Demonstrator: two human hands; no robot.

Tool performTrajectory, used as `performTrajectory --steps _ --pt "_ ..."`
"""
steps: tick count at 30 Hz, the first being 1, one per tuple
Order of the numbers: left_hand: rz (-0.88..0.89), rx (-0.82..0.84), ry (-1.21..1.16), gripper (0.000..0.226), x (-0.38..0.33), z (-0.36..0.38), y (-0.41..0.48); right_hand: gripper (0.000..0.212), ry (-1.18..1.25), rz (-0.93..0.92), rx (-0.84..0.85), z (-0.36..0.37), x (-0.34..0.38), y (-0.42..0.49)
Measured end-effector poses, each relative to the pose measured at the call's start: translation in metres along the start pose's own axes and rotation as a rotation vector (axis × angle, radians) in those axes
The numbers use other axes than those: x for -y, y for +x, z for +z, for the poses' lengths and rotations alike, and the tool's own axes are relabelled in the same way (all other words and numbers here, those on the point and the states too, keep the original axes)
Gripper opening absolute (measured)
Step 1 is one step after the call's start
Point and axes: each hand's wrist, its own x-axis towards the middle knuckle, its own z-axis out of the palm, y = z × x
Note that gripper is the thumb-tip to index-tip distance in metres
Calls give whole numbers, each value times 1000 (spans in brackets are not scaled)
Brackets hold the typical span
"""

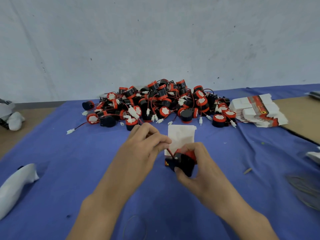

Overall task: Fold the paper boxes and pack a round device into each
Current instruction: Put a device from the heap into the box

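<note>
— Before the heap of devices [161, 103], near the middle of the blue surface [86, 153], what are the hands at?
— The right hand [195, 163] is curled round a round device [184, 161], held just at the foot of a paper box [181, 137]. The left hand [145, 142] pinches the device's red wire [168, 151].
— How would you do this step well?
— I'd tuck the wire against the body first so it can't snag, then slide the device in squarely.
— And its look?
— Black body, red cap. The box's white flap stands open behind it; the printed lower part is mostly hidden, so I can't tell what steadies it.
</note>
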Motion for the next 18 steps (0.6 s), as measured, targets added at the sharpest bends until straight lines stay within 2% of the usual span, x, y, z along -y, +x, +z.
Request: performTrajectory --steps 3,5,8,10,14,18 --pt "59 -40 49 20 -3 1 0 62 -150 -61 74 -1 5 0" --pt "49 -21 42 20 -1 0 -2 54 -242 -111 61 -1 7 0" --pt "-52 105 -57 31 5 1 -7 44 -246 -130 44 -3 7 -2" --pt "-104 151 -144 32 10 2 -10 42 -162 -96 22 -6 6 -3" --pt "-240 -2 -294 19 11 0 -11 45 132 -2 -130 -15 10 -1" --pt "-330 -34 -548 14 -13 17 -11 29 526 71 -290 -14 18 6"
